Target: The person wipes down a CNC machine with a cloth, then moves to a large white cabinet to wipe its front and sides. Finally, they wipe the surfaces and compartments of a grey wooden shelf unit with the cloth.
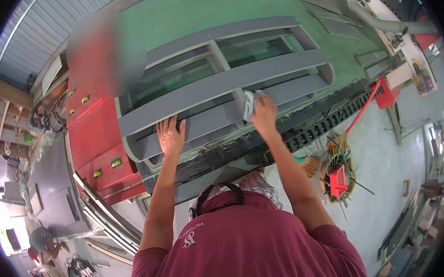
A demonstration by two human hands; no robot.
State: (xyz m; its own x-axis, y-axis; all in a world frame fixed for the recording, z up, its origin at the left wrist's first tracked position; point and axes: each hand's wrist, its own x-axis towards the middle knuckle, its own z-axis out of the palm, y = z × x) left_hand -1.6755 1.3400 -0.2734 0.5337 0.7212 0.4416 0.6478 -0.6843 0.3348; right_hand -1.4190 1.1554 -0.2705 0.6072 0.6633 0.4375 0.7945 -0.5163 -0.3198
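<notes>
A grey wooden shelf frame [193, 97] with long boards and short cross pieces lies on a green-topped work table [172, 10]. My left hand [171, 136] rests with its fingers stretched out on the frame's near lower board, below the wide middle board. Bunched in my right hand [264, 115] is a light grey cloth [249, 104], pressed against a short cross piece near the middle of the frame. The fingers of that hand are wrapped round the cloth and partly hide it.
Left of the frame is a red machine section [95, 132] with yellow-marked recesses. A slotted black rail [314, 132] runs along the table's near edge. On the floor to the right stand a red-handled dustpan [337, 181] and a basket of scraps. Long strips [109, 218] lean at the left.
</notes>
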